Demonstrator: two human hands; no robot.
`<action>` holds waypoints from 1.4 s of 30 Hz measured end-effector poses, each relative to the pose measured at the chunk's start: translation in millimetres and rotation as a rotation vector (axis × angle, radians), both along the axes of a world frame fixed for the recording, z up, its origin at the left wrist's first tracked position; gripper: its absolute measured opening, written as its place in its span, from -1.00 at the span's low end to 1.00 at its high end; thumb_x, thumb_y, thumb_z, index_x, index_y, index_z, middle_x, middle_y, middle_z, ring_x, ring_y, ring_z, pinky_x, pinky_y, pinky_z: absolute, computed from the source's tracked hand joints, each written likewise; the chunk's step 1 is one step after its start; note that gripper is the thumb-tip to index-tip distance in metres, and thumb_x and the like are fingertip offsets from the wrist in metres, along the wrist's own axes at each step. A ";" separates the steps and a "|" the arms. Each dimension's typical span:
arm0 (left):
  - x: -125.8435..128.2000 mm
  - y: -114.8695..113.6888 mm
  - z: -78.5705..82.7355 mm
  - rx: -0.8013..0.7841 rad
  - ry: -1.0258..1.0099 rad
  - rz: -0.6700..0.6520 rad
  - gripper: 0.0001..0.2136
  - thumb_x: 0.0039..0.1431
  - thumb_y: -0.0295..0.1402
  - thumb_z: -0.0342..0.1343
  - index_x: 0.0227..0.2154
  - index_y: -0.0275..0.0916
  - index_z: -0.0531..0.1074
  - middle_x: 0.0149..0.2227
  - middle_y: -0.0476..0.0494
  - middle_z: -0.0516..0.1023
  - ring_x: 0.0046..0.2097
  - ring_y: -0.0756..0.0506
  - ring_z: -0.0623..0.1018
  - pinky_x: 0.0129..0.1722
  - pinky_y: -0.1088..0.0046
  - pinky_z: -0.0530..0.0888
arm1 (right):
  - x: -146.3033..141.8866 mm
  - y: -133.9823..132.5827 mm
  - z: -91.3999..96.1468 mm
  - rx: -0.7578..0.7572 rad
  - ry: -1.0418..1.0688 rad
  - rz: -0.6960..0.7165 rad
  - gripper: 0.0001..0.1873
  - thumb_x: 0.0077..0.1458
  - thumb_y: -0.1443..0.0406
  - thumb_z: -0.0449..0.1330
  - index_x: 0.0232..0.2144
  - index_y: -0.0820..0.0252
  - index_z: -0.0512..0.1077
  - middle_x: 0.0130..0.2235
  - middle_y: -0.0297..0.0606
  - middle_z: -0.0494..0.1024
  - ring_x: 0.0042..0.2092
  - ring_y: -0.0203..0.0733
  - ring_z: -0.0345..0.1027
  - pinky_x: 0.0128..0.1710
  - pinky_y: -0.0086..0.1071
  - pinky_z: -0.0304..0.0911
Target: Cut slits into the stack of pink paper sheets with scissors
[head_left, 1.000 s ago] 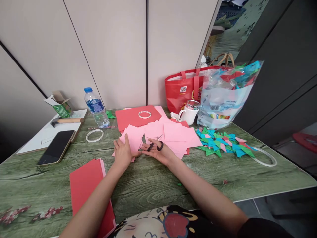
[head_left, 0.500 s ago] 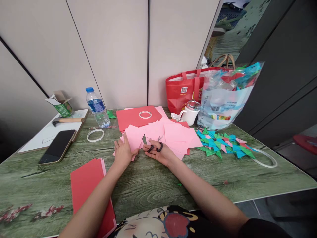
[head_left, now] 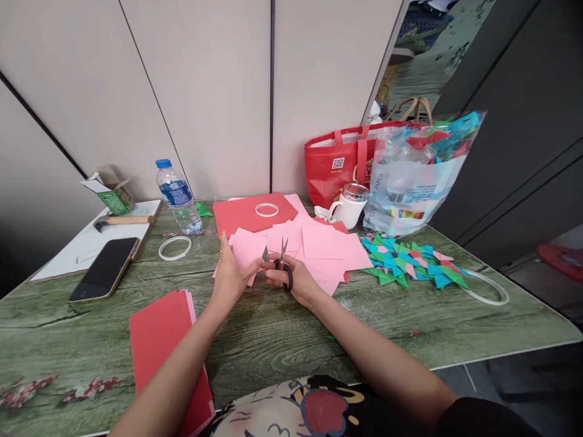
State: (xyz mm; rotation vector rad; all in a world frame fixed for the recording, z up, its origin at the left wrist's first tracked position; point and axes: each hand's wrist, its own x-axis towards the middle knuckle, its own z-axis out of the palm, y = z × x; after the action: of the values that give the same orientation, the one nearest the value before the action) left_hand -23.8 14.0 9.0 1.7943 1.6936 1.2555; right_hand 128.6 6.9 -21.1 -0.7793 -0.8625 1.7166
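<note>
My left hand (head_left: 230, 276) cups the left and near edges of some pink paper squares (head_left: 248, 246), its fingers stretched up along the side and its thumb reaching right. Black-handled scissors (head_left: 285, 267) are held in my right hand (head_left: 296, 280), blades pointing up and away, slightly apart. Right beside them spreads a loose heap of pink paper pieces (head_left: 323, 243). Behind the heap lie red sheets (head_left: 237, 212) with a roll of white tape (head_left: 266, 210) on top.
Left stand a water bottle (head_left: 177, 197), a tape roll (head_left: 175, 247), a phone (head_left: 104, 269) and a hammer-like tool (head_left: 125, 220). Red paper (head_left: 159, 334) lies under my left forearm. Right are a white mug (head_left: 350, 209), folded paper triangles (head_left: 410, 264), a plastic bag (head_left: 410, 188) and a red bag (head_left: 323, 170).
My left hand has shifted from on top of the pink squares to their left and near edges. In my right hand the scissors have turned so their blades point upward.
</note>
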 end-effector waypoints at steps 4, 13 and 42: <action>-0.2 0.1 1.3 -0.014 -0.112 -0.062 -0.06 -0.21 -0.18 0.18 0.16 -0.32 -0.27 -0.01 -0.35 0.29 0.02 -0.20 0.31 -0.03 0.21 0.22 | -2.7 -2.3 -1.6 0.124 -0.051 0.020 -0.53 -0.35 0.38 0.35 -0.27 0.19 0.36 -0.32 -0.28 0.50 -0.34 -0.28 0.37 -0.36 -0.41 0.30; 3.8 -0.7 3.7 -0.094 -0.445 -0.260 -0.10 -0.33 -0.32 0.29 0.13 -0.18 -0.06 0.03 -0.30 0.28 0.02 -0.17 0.33 -0.04 0.25 0.27 | -2.8 -1.1 2.2 0.226 -0.032 -0.127 -0.61 -0.33 0.35 0.33 -0.33 0.15 0.39 -0.39 -0.36 0.44 -0.34 -0.30 0.32 -0.31 -0.42 0.28; -10.9 5.7 18.4 -0.326 -1.154 -0.340 -0.72 -0.11 -0.36 0.18 -0.27 -0.31 0.42 -0.20 -0.22 0.50 -0.16 -0.12 0.48 -0.19 0.38 0.45 | 26.7 23.0 6.4 0.029 0.039 -0.321 -0.49 -0.49 0.42 0.38 -0.33 0.19 0.42 -0.49 -0.44 0.40 -0.43 -0.41 0.32 -0.36 -0.50 0.26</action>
State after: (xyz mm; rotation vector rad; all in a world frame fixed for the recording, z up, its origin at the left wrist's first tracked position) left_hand -34.8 19.7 27.3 0.7837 0.8072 1.3319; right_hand 155.2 30.0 -14.7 -0.8145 -0.6926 1.4273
